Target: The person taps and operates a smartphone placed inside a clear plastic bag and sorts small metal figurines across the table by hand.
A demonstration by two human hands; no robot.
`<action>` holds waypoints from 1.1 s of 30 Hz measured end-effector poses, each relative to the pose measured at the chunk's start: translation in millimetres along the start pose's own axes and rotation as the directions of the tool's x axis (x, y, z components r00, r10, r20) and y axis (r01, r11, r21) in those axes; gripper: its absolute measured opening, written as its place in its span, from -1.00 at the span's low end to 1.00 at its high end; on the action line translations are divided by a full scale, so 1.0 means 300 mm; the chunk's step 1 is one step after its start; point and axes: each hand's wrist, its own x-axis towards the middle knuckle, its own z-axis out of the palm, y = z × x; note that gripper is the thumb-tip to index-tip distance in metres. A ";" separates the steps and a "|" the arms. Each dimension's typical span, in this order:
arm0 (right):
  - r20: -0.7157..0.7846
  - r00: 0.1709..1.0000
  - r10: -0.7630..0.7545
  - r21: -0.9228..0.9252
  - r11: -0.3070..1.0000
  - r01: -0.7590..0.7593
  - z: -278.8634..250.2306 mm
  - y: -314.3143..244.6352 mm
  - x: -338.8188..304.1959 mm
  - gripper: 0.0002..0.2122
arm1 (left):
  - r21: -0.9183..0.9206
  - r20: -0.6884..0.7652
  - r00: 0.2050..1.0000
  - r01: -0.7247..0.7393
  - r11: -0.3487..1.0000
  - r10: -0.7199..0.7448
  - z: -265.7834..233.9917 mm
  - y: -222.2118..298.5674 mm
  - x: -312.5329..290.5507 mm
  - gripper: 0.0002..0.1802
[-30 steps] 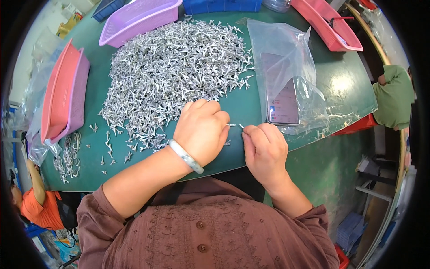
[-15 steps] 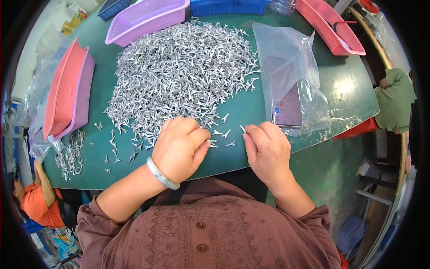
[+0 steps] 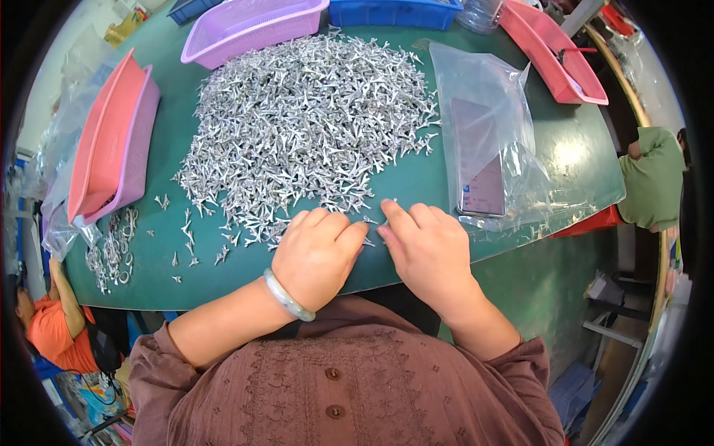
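A broad heap of small silver tower-shaped charms (image 3: 305, 126) covers the middle of the green table (image 3: 223, 286). At its near edge my left hand (image 3: 316, 256), with a pale bangle at the wrist, is closed, thumb against the curled forefinger. A silver charm (image 3: 370, 241) pokes out at the thumb; the rest of the grip is hidden. Just to the right is my right hand (image 3: 428, 241), its forefinger stretched toward the heap and its thumb bent apart below. No charm shows between these two fingers. One charm lies partly hidden behind the forefinger.
Stacked pink and purple baskets (image 3: 111, 141) lean at the left beside a cluster of metal rings and chains (image 3: 113, 249). A purple basket (image 3: 253, 30) and a blue bin (image 3: 394, 13) stand behind the heap. Right of it lies a phone (image 3: 480, 178) under a clear bag (image 3: 487, 78).
My right hand has moved left, close to my left hand, and its forefinger has straightened out of a pinch on a charm. My left hand has shifted slightly right and nearer me.
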 end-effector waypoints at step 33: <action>-0.091 0.985 -0.145 0.191 0.968 0.160 0.051 -0.002 0.013 -0.74 | 0.018 -0.019 0.999 0.045 0.999 -0.044 -0.097 -0.081 -0.044 -0.55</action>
